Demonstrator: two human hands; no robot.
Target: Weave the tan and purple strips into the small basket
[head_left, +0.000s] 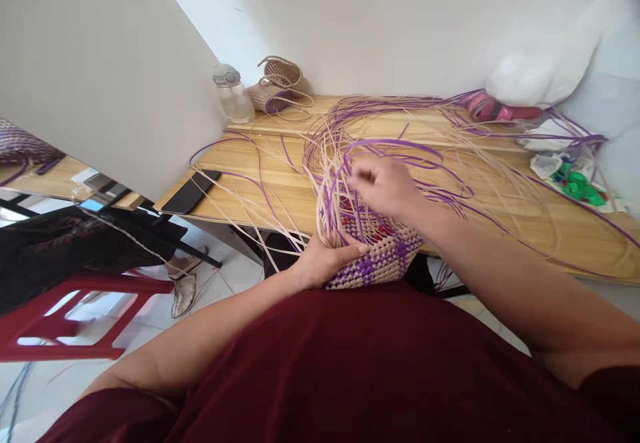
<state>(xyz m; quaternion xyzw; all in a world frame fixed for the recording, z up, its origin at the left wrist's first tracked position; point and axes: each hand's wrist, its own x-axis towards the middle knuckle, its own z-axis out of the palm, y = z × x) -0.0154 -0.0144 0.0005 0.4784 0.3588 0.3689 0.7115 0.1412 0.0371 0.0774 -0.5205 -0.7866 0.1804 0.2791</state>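
A half-woven basket [387, 263] in beige and purple rests against my body at the table's front edge. Long loose strips [325, 163] of both colours rise from its rim and fan out over the table. My left hand [325, 260] grips the basket's left rim, its thumb lying along the outer weave and the fingers hidden among the strips. Above the basket's opening, my right hand [385, 186] is closed, with curled fingers close to a purple strip that loops up beside them. Slight blur hides what its fingertips hold. Something red shows inside the basket.
A black phone [193, 192] lies at the table's left edge. Behind stand a clear bottle [234, 96] and small woven baskets [273, 93]. At right are a white bag [540, 76] and green material [583, 186]. A person's leg and a red stool [90, 316] are left.
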